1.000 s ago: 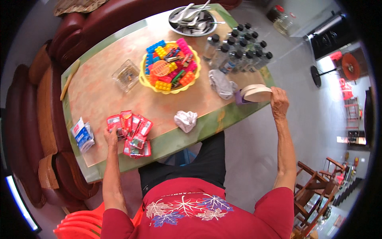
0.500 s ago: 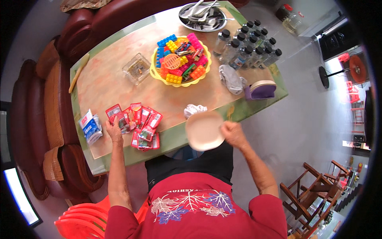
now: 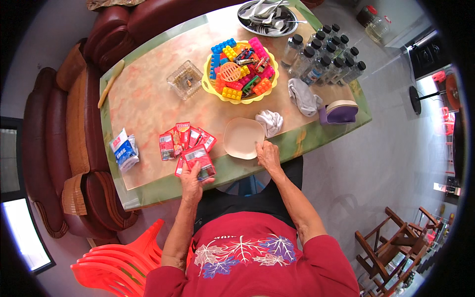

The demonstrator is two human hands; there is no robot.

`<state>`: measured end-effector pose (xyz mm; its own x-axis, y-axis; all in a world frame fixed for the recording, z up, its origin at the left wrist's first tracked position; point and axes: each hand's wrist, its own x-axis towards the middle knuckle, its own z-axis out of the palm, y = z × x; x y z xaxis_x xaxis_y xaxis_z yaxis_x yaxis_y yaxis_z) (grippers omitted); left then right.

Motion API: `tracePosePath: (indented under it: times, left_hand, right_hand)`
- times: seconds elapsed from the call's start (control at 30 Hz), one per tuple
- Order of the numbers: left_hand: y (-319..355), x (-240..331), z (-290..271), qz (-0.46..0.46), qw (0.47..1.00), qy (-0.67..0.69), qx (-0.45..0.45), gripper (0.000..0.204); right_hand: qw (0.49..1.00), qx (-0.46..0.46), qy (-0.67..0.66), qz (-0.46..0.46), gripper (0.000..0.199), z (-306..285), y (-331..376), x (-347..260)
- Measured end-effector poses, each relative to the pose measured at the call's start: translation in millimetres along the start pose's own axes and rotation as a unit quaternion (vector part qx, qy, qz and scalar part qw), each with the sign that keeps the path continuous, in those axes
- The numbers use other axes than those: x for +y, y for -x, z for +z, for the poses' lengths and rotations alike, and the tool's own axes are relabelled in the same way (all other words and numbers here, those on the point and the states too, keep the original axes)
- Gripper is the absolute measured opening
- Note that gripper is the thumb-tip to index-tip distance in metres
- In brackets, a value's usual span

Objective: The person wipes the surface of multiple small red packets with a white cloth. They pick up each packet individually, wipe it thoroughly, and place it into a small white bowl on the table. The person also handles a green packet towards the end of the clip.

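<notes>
My left hand (image 3: 192, 182) is closed on a red snack packet (image 3: 200, 161) with a clear window, held at the near side of a loose pile of similar red packets (image 3: 183, 134). With its fingers on the near right rim, my right hand (image 3: 268, 155) grips a square beige plate (image 3: 240, 129) with rounded corners. The plate is at the table's near side, right of the packets. Just beyond my right hand, a crumpled white cloth (image 3: 270, 122) lies beside the plate.
A yellow basket of toy bricks (image 3: 229, 94) stands mid-table, with a glass ashtray (image 3: 185, 80) to its left. Blue-white packs (image 3: 124, 150) lie at the left. Several black-capped bottles (image 3: 316, 69), a grey cloth (image 3: 303, 97) and a purple holder (image 3: 339, 113) occupy the right side.
My left hand has moved right with a packet, from the pile's left side to its near side. My right hand has brought the plate from over the table's near edge farther onto the table.
</notes>
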<state>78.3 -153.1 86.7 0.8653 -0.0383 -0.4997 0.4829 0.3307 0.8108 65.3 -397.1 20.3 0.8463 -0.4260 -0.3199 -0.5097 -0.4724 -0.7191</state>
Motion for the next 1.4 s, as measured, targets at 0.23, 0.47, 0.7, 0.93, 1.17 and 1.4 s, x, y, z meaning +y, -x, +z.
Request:
tracePosePath:
  times: [0.23, 0.47, 0.7, 0.93, 1.17, 1.4]
  left_hand:
    - [4.6, -13.5, 20.0, -0.115, 0.986, 0.099, -0.063, 0.029]
    - [11.7, -6.9, 35.5, -0.168, 0.975, 0.122, -0.076, 0.034]
    - [11.9, -22.9, 40.7, -0.188, 0.96, 0.156, -0.138, 0.038]
    - [36.1, -35.2, 61.1, -0.192, 0.945, 0.201, -0.172, 0.041]
    - [40.1, -47.4, 38.2, -0.167, 0.879, 0.32, -0.312, 0.055]
    - [73.1, -17.4, 73.1, -0.18, 0.927, 0.263, -0.198, 0.049]
  right_hand:
    - [0.908, 0.22, 0.241, -0.262, 0.032, -42.1, -28.6, -15.7]
    - [0.926, 0.124, 0.216, -0.282, 0.035, -38.9, -61.8, 40.6]
    - [0.958, 0.167, -0.146, -0.182, 0.034, -62.9, -5.5, 9.6]
    - [0.914, 0.102, 0.078, -0.384, 0.042, -16.8, 66.9, -60.7]
    - [0.88, 0.039, 0.021, -0.473, 0.042, -19.7, 128.8, -57.1]
    - [0.897, 0.187, 0.095, -0.39, 0.044, -29.0, 94.0, -92.0]
